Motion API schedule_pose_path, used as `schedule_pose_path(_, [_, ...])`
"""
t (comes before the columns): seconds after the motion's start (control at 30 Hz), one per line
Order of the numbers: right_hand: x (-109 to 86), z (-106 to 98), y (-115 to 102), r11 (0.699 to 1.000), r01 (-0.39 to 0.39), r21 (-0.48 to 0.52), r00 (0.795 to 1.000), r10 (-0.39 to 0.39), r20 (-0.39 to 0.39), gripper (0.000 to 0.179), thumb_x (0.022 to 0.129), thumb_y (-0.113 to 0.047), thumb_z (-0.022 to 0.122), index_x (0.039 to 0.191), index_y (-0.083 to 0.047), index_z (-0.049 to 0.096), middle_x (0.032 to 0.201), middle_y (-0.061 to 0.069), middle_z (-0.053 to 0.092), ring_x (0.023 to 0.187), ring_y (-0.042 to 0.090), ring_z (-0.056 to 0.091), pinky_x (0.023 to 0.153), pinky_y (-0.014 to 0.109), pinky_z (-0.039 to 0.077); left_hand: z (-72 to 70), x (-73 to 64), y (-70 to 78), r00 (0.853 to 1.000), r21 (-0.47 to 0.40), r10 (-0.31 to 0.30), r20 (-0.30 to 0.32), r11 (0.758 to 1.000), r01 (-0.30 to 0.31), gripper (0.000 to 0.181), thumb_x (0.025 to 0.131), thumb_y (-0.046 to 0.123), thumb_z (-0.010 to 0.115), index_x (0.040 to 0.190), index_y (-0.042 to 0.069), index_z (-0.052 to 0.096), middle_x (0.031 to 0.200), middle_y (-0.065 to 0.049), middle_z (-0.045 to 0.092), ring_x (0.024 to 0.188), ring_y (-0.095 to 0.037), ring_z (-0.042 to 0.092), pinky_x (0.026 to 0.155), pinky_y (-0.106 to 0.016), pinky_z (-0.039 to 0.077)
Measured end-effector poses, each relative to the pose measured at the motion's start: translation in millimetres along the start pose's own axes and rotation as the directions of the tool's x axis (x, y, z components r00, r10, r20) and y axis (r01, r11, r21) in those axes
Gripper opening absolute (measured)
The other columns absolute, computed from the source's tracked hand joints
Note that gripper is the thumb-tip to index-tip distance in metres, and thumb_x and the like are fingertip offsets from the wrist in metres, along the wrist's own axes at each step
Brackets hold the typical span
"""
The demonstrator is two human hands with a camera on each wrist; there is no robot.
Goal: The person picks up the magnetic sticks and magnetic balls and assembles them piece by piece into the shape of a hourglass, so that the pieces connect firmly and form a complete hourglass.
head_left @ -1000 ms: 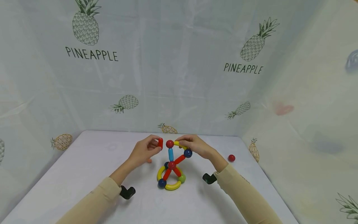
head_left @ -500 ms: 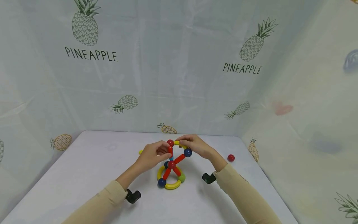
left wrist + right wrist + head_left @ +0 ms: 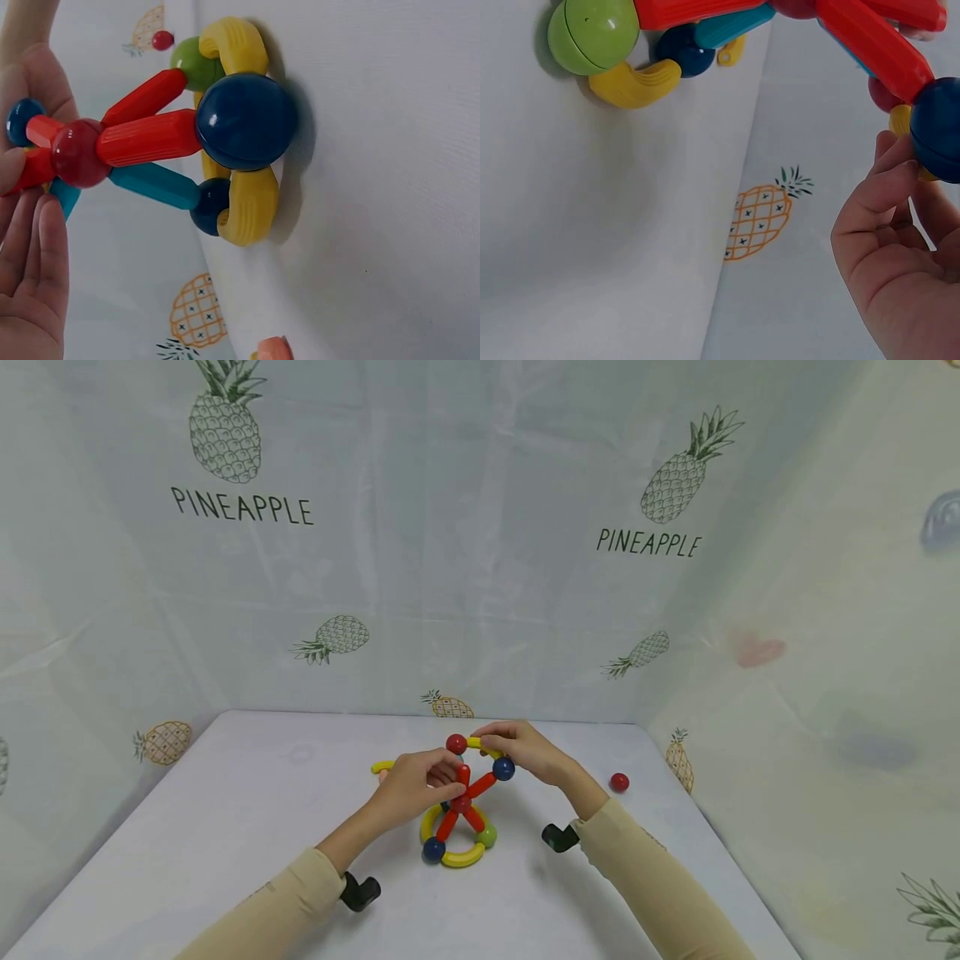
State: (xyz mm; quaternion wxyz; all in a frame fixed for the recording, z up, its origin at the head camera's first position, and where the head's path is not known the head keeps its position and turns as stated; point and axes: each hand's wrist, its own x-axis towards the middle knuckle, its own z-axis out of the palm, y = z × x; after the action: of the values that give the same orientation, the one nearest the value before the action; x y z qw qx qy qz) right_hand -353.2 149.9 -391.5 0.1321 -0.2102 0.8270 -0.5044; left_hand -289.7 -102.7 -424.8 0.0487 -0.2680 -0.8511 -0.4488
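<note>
A magnetic ball-and-rod model stands on the white table. Its base is a ring of yellow curved rods [image 3: 463, 857] joined by balls, including a green ball [image 3: 592, 34] and a dark blue ball [image 3: 246, 120]. Slanted rods rise from there to a central red ball [image 3: 79, 154]. My left hand [image 3: 420, 783] pinches a short red rod [image 3: 464, 775] whose lower end is right at this central ball. Higher up, my right hand [image 3: 525, 752] pinches a yellow curved rod [image 3: 475, 743] between an upper red ball [image 3: 456, 744] and a blue ball [image 3: 503, 768]. My left fingers hide most of the upper blue rod.
A loose red ball [image 3: 619, 782] lies on the table to the right. Behind my left hand, a yellow piece [image 3: 381, 767] is partly hidden. Black wrist cameras [image 3: 360, 892] stick out from both sleeves. A pineapple-print curtain [image 3: 480, 568] hangs behind the table.
My left hand has carried the red rod rightward and then down to the central red ball. The yellow piece behind that hand has come into view. My right hand stays in place.
</note>
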Motion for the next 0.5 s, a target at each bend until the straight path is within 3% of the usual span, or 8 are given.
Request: schedule_pose_path(0.5, [0.8,0.6,1.5,1.0,0.003,0.012,1.0,-0.003,0.001,0.032,0.11,-0.029,0.059,0.135,-0.013,0.071,0.123,0.018,0.071,0.108,0.027,0.063,0.094,0.034,0.054,1.9,1.2,-3.8,1.0,-0.009,0.0,0.006,1.0,0.0,0.027,0.093,0.023,0.084,0.118,0.019,0.072,0.098,0.012,0.074,0.093,-0.008,0.069,0.085,-0.021,0.058])
